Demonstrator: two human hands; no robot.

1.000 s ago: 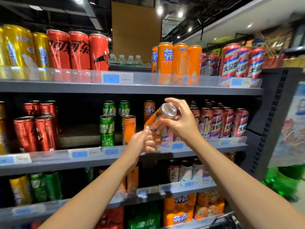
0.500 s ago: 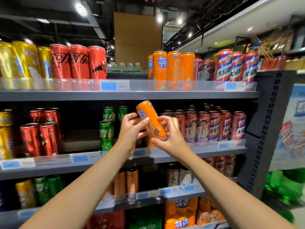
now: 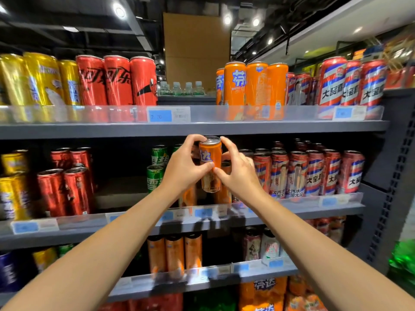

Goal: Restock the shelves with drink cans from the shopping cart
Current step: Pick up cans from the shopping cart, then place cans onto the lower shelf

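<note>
Fingers of both hands are wrapped around one orange can (image 3: 210,163): the left hand (image 3: 184,168) curls over the rim with its thumb on the label, and the right hand (image 3: 238,173) pinches it from the other side. The can is upright, up in the air in front of the middle shelf (image 3: 303,206), right above the orange cans (image 3: 221,191) already standing there, between the green cans (image 3: 155,177) and the red-and-blue striped cans (image 3: 314,173). Honestly the gap looks tight. If it comes down a bit off, I'd guess it clips a neighbour's rim and tips something over the clear front lip. The cart isn't in view.
</note>
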